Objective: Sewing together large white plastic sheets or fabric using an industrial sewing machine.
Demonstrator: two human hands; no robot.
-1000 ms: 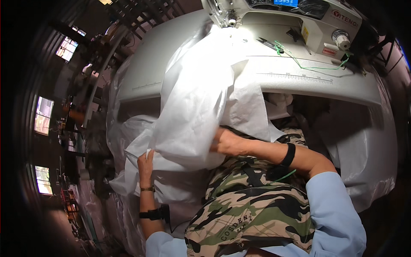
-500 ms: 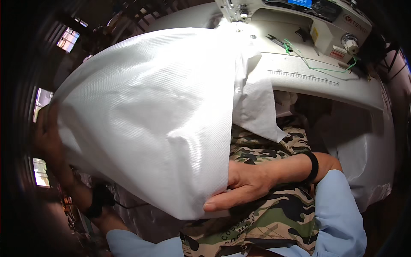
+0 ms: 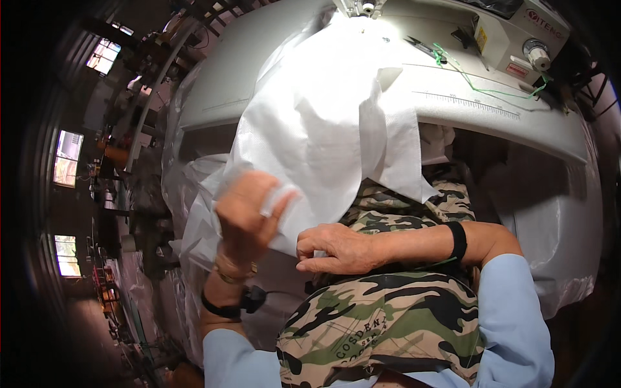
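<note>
A sheet of white woven fabric (image 3: 310, 142) runs down from under the sewing machine's needle area (image 3: 367, 9) and hangs over the table's front edge toward my lap. My left hand (image 3: 249, 207), smeared by motion, is raised in front of the sheet's left part. Its fingers are closed, with a bit of white fabric showing between thumb and fingers. My right hand (image 3: 339, 249) is at the sheet's lower edge, above my camouflage-patterned apron (image 3: 388, 317). Its fingers are curled in against the thumb; anything inside them is hidden.
Black thread snips (image 3: 424, 46) and a green thread (image 3: 466, 81) lie on the machine bed, right of the needle. A printed ruler scale (image 3: 466, 103) runs along the table's front edge. More white sheeting (image 3: 550, 226) hangs at the right. Windows (image 3: 68, 158) line the left.
My left hand has come from the far left in toward the middle. The white fabric, spread wide before, has dropped and gathered. My right hand has shifted slightly up and left, its fingers now curled.
</note>
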